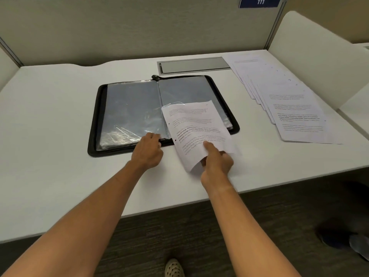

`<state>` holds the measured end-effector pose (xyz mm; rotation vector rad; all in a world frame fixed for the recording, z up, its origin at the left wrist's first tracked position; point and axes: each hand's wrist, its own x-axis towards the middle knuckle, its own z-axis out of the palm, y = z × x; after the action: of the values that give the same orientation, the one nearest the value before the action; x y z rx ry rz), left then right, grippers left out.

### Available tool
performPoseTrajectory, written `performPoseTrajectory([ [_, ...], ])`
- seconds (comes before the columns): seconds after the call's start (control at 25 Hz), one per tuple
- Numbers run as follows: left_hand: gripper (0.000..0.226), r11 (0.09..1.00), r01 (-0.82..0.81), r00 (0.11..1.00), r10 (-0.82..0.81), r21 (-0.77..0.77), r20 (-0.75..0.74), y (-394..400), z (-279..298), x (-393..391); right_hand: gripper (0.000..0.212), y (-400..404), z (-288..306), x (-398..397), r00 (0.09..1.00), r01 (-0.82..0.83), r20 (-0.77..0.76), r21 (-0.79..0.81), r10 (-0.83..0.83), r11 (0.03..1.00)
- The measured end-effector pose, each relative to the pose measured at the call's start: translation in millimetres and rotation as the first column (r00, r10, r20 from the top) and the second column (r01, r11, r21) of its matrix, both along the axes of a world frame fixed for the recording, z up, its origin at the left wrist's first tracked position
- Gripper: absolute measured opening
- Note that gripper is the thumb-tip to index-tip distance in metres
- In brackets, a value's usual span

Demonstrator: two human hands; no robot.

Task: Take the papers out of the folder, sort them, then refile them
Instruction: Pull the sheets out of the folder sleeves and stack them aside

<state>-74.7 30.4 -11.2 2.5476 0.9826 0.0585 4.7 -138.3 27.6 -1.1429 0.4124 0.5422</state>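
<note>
A printed sheet (196,129) is lying half over the lower right sleeve of the open zip folder (161,114) on the desk (50,116), the right hand (216,162) pinching its near corner while the left hand (148,149) is gripping the folder's front edge. The curling sheet could crease or snag on the sleeve mouth. More loose sheets (285,100) are fanned far right; a blue sign (259,2) reads "111"; the pages' text is too blurred to read.

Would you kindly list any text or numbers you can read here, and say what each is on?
"111": white digits on the blue sign at the partition top.
Sheet in the right hand: print too blurred to read.
Spread papers at right: print too blurred to read.
</note>
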Motion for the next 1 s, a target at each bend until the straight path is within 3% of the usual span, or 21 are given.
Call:
performPoseTrajectory([
  [0.2, 0.046, 0.998, -0.048, 0.999, 0.048, 0.037, 0.020, -16, -2, -11, 0.025, -43, 59, 0, 0.981, -0.127, 0.167, 0.197, 0.095, 0.972],
  [0.36, 0.041, 0.998, -0.038, 0.999, 0.037, 0.053, 0.021, -36, 2, -13, 0.022, -87, 98, 12, 0.942, -0.126, 0.336, 0.300, 0.019, 0.946],
  [0.72, 0.043, 0.996, 0.039, 0.997, -0.044, 0.086, 0.063, -53, 7, 5, 0.060, -136, 134, 99, 0.807, -0.037, 0.534, 0.472, -0.252, 0.881],
  [0.84, 0.043, 0.996, 0.032, 0.996, -0.039, 0.082, 0.083, -45, 5, 19, 0.058, -148, 106, 123, 0.818, 0.018, 0.507, 0.448, -0.271, 0.894],
  [1.0, 0.043, 0.994, 0.046, 0.990, -0.057, 0.095, 0.126, -31, 1, 37, 0.045, -154, 55, 140, 0.887, 0.281, 0.277, 0.308, -0.368, 0.909],
])
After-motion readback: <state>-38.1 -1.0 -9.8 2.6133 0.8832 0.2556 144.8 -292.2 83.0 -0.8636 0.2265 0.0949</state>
